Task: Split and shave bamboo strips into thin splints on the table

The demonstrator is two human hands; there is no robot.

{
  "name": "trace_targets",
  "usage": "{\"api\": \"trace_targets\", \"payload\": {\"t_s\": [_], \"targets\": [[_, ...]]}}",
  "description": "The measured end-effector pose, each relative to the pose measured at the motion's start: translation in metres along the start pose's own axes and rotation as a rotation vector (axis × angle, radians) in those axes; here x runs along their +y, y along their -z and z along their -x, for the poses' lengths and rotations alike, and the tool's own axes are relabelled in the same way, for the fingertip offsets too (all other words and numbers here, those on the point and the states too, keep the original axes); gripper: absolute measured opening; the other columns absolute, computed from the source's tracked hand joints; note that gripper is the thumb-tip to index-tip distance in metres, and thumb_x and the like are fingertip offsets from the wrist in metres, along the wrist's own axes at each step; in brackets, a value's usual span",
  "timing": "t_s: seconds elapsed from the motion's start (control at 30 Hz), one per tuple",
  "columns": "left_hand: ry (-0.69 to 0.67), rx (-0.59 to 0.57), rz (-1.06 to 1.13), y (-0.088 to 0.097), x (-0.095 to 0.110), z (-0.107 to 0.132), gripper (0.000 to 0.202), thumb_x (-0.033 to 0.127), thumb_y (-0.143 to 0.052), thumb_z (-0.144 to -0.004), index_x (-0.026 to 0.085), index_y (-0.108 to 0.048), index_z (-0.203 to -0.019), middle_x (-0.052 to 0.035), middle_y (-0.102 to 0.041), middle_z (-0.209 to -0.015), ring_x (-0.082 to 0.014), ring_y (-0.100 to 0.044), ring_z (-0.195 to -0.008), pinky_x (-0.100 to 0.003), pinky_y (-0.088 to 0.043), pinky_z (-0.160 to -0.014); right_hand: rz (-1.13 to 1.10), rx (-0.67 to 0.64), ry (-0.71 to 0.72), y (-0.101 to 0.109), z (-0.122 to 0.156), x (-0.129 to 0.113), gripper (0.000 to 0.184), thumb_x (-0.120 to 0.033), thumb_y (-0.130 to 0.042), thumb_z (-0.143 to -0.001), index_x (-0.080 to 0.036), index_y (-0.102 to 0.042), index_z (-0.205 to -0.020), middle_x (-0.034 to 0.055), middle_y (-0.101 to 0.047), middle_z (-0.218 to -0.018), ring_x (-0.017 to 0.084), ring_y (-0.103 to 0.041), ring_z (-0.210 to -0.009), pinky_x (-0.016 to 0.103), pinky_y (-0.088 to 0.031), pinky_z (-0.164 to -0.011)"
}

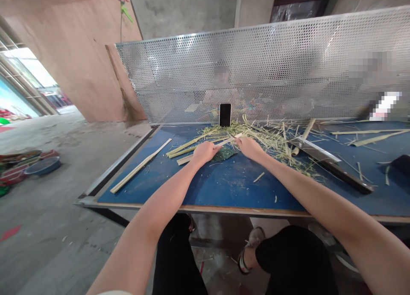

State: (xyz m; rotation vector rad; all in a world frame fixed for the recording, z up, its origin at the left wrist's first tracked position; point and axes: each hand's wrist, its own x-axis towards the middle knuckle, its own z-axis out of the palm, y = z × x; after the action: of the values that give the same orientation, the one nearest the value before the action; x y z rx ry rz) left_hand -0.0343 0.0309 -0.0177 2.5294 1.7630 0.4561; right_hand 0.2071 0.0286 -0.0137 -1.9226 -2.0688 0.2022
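Over the middle of the blue table, my left hand is closed around a pale, flat plant strip, which looks like split bamboo or cane. My right hand pinches near the strip's far end; whether a small tool is also in its fingers is too small to tell. Beneath the hands lies a dark green piece. Just left of my left hand, several split stalks rest side by side. Behind and right of my right hand spreads a heap of thin green shavings.
A phone stands upright against the perforated metal screen. A long knife with a dark handle lies right. One long strip lies left, more stalks far right. Basins sit on the floor.
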Motion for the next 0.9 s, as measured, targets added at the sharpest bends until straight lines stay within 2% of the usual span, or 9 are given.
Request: {"api": "trace_targets", "payload": {"t_s": [0.17, 0.3, 0.4, 0.5, 0.57, 0.73, 0.9], "targets": [[-0.020, 0.027, -0.075, -0.002, 0.003, 0.001, 0.064, 0.064, -0.046, -0.110, 0.015, -0.077, -0.084, -0.0139, -0.072, -0.079, -0.0267, -0.071, -0.077, -0.030, -0.045, -0.069, 0.003, 0.014, -0.029, 0.003, -0.002, 0.009, 0.052, -0.044, -0.030, -0.116, -0.014, -0.073, -0.122, 0.0230, -0.077, -0.123, 0.034, -0.074, -0.112, 0.038, -0.050, -0.096], [0.003, 0.025, -0.111, -0.004, 0.003, -0.003, 0.065, 0.063, -0.045, -0.111, 0.015, -0.080, -0.087, -0.0153, -0.075, -0.083, -0.0288, -0.075, -0.082, -0.032, -0.050, -0.074, -0.046, 0.068, 0.029, 0.000, 0.006, 0.001, 0.043, -0.036, -0.039, -0.111, -0.013, -0.056, -0.144, 0.0209, -0.078, -0.117, 0.032, -0.074, -0.098, 0.035, -0.050, -0.085], [0.039, 0.020, -0.146, -0.006, 0.002, -0.007, 0.066, 0.065, -0.044, -0.110, 0.014, -0.083, -0.095, -0.0174, -0.078, -0.090, -0.0310, -0.077, -0.089, -0.034, -0.054, -0.080, -0.059, 0.072, 0.118, -0.005, 0.010, -0.005, 0.043, -0.032, -0.037, -0.111, -0.012, -0.048, -0.148, 0.0176, -0.079, -0.104, 0.029, -0.071, -0.084, 0.034, -0.048, -0.078], [0.064, 0.024, -0.164, -0.009, 0.001, -0.010, 0.067, 0.066, -0.044, -0.110, 0.014, -0.083, -0.100, -0.0187, -0.080, -0.096, -0.0323, -0.078, -0.095, -0.036, -0.056, -0.085, 0.005, 0.064, 0.252, -0.012, 0.009, -0.008, 0.039, -0.030, -0.034, -0.112, -0.016, -0.054, -0.142, 0.0152, -0.079, -0.102, 0.028, -0.071, -0.084, 0.033, -0.046, -0.076], [0.069, 0.029, -0.165, -0.009, 0.001, -0.010, 0.067, 0.066, -0.043, -0.110, 0.013, -0.083, -0.101, -0.0191, -0.080, -0.098, -0.0326, -0.079, -0.097, -0.036, -0.057, -0.087, 0.048, 0.060, 0.291, -0.015, 0.007, -0.009, 0.037, -0.030, -0.034, -0.113, -0.018, -0.058, -0.139, 0.0149, -0.079, -0.105, 0.028, -0.072, -0.088, 0.032, -0.046, -0.078], [0.069, 0.021, -0.169, -0.008, 0.001, -0.010, 0.065, 0.065, -0.044, -0.111, 0.014, -0.084, -0.105, -0.0188, -0.081, -0.101, -0.0320, -0.079, -0.100, -0.036, -0.057, -0.090, 0.078, 0.059, 0.256, -0.013, 0.009, -0.015, 0.040, -0.030, -0.033, -0.115, -0.018, -0.061, -0.140, 0.0166, -0.080, -0.111, 0.029, -0.074, -0.095, 0.033, -0.047, -0.082], [0.067, -0.002, -0.177, -0.008, 0.000, -0.012, 0.067, 0.068, -0.042, -0.110, 0.016, -0.084, -0.103, -0.0177, -0.081, -0.102, -0.0313, -0.078, -0.101, -0.036, -0.057, -0.091, 0.084, 0.042, 0.198, -0.011, 0.015, -0.020, 0.042, -0.027, -0.037, -0.113, -0.017, -0.060, -0.147, 0.0177, -0.080, -0.110, 0.029, -0.075, -0.093, 0.034, -0.050, -0.084]]}}
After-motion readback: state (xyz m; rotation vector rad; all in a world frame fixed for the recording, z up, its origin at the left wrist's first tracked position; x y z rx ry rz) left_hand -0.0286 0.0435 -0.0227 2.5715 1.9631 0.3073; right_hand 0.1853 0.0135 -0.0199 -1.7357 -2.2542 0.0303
